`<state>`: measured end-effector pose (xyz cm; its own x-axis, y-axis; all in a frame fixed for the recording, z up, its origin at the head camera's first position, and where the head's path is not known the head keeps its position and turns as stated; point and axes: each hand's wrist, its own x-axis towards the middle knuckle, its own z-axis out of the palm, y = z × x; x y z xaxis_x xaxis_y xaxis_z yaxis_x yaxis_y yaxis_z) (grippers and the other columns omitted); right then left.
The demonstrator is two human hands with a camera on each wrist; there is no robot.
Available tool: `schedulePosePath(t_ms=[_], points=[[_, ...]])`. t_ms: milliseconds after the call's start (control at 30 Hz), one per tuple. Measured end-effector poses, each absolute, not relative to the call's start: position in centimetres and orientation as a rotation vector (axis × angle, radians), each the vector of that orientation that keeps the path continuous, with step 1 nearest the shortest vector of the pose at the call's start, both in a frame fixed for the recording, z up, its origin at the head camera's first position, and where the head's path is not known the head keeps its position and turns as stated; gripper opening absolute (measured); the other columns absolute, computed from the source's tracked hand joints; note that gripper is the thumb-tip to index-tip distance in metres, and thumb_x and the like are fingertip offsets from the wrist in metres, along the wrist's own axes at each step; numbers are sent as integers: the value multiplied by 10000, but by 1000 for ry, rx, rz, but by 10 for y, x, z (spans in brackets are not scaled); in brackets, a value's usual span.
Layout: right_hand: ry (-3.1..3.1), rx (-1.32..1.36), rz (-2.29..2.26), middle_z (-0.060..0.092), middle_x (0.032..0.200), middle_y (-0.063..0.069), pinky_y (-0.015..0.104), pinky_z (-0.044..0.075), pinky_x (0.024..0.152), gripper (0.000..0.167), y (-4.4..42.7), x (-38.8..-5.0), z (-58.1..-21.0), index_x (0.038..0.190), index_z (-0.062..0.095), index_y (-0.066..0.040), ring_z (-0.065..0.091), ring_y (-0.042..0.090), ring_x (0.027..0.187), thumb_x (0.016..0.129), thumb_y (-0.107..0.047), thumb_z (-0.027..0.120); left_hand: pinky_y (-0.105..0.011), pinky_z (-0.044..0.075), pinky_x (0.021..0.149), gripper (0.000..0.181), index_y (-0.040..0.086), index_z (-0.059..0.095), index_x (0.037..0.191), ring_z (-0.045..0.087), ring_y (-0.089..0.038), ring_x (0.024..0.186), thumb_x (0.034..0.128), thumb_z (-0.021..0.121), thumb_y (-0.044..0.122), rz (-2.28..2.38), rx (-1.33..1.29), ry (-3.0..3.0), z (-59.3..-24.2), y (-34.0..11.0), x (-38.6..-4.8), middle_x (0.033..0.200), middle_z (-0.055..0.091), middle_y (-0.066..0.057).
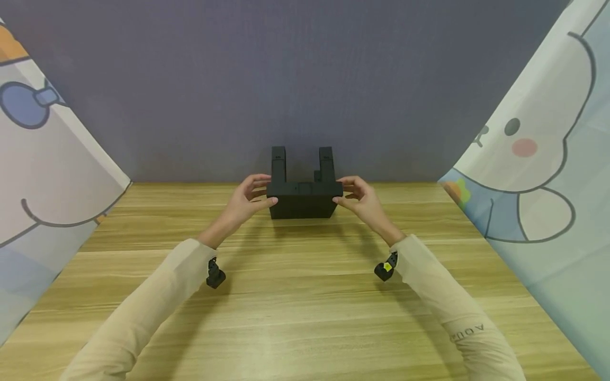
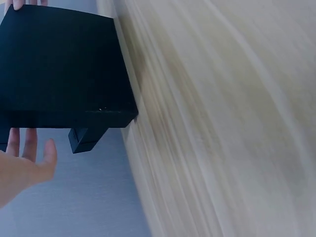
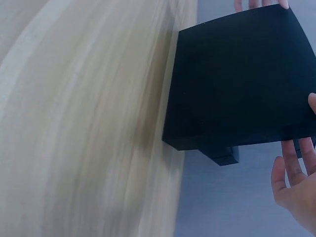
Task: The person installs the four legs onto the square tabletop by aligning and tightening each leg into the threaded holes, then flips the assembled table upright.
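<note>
A small black table-like piece [image 1: 303,205] stands on its edge at the back of the wooden tabletop, its flat square panel facing me. Two legs [image 1: 278,164] show behind the panel in the head view, pointing toward the back wall. My left hand [image 1: 241,203] grips the panel's left side, thumb on the front face and fingers behind. At the opposite side my right hand [image 1: 364,202] holds it the same way. Both wrist views show the broad dark panel [image 2: 59,69], with a lower leg [image 3: 221,155] jutting out behind it.
Wood-grain tabletop [image 1: 305,296] stretches between me and the black piece. A grey-blue wall [image 1: 305,79] rises directly behind it. Cartoon-printed panels [image 1: 524,174] slant along both sides. Each sleeve has a small black camera [image 1: 215,273] at the wrist.
</note>
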<state>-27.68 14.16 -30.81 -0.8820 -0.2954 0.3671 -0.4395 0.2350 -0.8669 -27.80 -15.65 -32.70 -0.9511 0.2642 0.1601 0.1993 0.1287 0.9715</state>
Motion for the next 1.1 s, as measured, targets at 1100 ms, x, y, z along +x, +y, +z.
schedulePosePath(t_ms=[1100], points=[[-2432, 687, 1679, 510, 1126, 293, 540, 426, 865, 416, 137, -276, -321, 1165, 475, 110, 520, 426, 1028, 791, 65, 653, -463, 484, 859, 455, -4, 494, 1243, 550, -397, 1050, 816, 652, -9, 1983, 641, 2554, -310, -150, -255, 1127, 495, -214]])
